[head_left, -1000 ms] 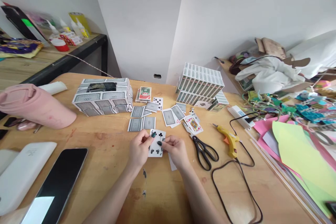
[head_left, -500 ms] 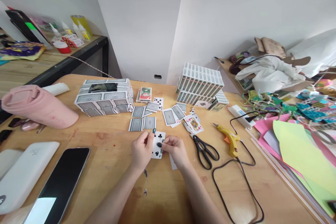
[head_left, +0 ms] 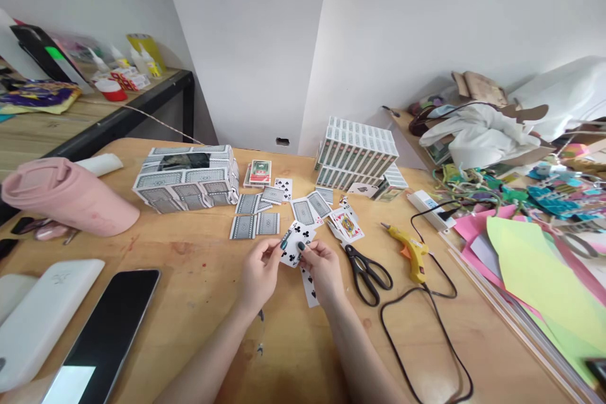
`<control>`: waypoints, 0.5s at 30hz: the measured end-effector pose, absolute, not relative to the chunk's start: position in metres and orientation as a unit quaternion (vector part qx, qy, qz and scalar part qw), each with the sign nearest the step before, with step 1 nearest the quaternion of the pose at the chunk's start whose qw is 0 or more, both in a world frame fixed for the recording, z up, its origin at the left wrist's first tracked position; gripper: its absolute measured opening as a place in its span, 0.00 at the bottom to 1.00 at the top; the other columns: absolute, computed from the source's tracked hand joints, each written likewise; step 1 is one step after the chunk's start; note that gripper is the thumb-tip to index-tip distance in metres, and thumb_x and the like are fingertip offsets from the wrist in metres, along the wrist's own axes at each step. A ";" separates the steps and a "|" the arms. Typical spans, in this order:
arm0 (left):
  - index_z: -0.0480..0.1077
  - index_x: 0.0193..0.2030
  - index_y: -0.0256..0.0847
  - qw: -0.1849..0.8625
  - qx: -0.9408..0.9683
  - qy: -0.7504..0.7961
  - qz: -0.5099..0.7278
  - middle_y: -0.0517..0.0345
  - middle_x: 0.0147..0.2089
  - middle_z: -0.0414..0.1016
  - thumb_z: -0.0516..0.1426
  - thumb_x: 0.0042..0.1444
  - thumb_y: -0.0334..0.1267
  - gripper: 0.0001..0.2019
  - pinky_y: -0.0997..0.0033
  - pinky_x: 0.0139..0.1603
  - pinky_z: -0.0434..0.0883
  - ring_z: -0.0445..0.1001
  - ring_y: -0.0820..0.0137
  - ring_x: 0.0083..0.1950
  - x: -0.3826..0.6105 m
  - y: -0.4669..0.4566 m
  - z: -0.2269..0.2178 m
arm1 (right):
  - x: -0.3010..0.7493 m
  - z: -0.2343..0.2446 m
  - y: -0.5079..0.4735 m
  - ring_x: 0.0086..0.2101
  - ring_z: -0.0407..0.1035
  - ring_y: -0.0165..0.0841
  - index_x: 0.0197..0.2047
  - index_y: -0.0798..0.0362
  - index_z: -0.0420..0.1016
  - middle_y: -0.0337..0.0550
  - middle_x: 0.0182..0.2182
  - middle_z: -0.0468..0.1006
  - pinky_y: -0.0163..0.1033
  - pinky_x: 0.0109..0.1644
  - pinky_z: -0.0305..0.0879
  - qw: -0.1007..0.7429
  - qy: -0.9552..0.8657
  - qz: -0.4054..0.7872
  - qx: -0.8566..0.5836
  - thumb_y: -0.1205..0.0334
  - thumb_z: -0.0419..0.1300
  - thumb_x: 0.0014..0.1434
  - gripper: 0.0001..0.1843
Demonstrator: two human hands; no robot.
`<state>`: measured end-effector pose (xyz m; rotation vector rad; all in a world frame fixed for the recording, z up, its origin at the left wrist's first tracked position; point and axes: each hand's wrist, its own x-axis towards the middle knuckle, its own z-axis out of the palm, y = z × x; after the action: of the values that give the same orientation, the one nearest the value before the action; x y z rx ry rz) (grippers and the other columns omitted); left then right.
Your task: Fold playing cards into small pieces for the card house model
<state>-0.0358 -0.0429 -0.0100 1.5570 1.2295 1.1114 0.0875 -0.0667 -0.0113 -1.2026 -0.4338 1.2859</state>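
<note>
Between my two hands is a playing card (head_left: 294,243) of clubs, face up and tilted above the table. My left hand (head_left: 261,270) pinches its left side with thumb and fingers. On its right side, my right hand (head_left: 323,270) grips it the same way. A second card, a spade card (head_left: 310,289), shows below my right hand, partly covered by it; whether the hand touches it I cannot tell. Beyond my hands lie several face-down cards (head_left: 244,227) and a face-up picture card (head_left: 348,225).
A box covered in cards (head_left: 187,180) stands back left, stacked card packs (head_left: 357,151) back right. Black scissors (head_left: 367,273) and a yellow glue gun (head_left: 411,255) with its cord lie to the right. A pink tumbler (head_left: 71,196), phone (head_left: 106,334) and white power bank (head_left: 50,322) occupy the left.
The clubs card has turned from upright to slanted and moved slightly up and right. My left hand has shifted right with it. More of the spade card below my right hand now shows.
</note>
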 end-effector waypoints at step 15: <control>0.71 0.36 0.38 -0.019 0.822 0.410 0.395 0.56 0.26 0.66 0.48 0.54 0.23 0.12 0.68 0.34 0.65 0.67 0.68 0.31 -0.046 -0.048 0.007 | 0.094 -0.002 -0.075 0.43 0.72 0.34 0.44 0.48 0.74 0.44 0.39 0.79 0.46 0.54 0.64 0.449 -0.707 0.065 -0.543 0.70 0.51 0.59 0.14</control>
<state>-0.0458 -0.0478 0.0066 2.6137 1.3049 1.2570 0.0936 -0.0754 -0.0018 -1.3439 -1.7482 0.1602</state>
